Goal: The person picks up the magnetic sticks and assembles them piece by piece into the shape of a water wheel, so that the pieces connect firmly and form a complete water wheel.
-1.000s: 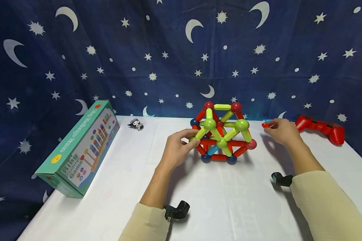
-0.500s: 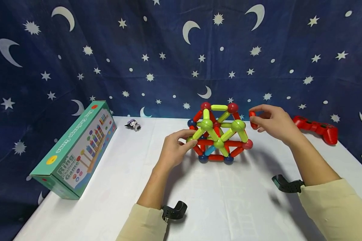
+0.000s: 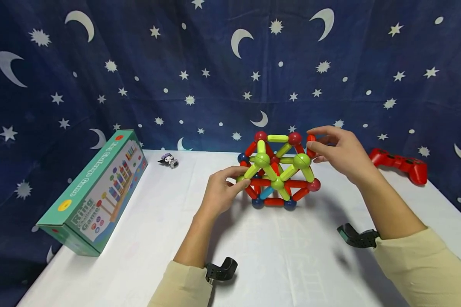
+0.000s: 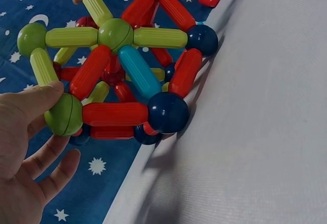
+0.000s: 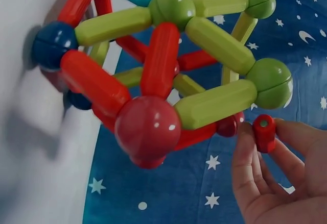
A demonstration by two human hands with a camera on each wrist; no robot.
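Observation:
A lattice of coloured magnetic rods and balls (image 3: 277, 183) stands on the white table, with blue balls at its base and green and dark red ones above. My left hand (image 3: 223, 190) pinches a green ball (image 4: 64, 114) at the lattice's left side between thumb and fingers. On the other side, my right hand (image 3: 339, 151) holds a loose red magnetic rod (image 5: 264, 133) between thumb and fingertips. The rod's end, with a small metal disc, faces the right wrist camera. In the head view the rod overlaps the upper right of the lattice, close by a dark red ball (image 3: 294, 138).
A green ring game box (image 3: 96, 192) lies at the table's left. Near the back edge is a small figurine (image 3: 168, 160). A red game controller (image 3: 399, 165) rests at the back right, behind my right forearm. A dark blue star-and-moon cloth (image 3: 199, 64) hangs behind the table.
My right hand has brought the red rod leftward from near the controller to the lattice's upper right, turning it more upright. My left hand keeps its hold on the green ball.

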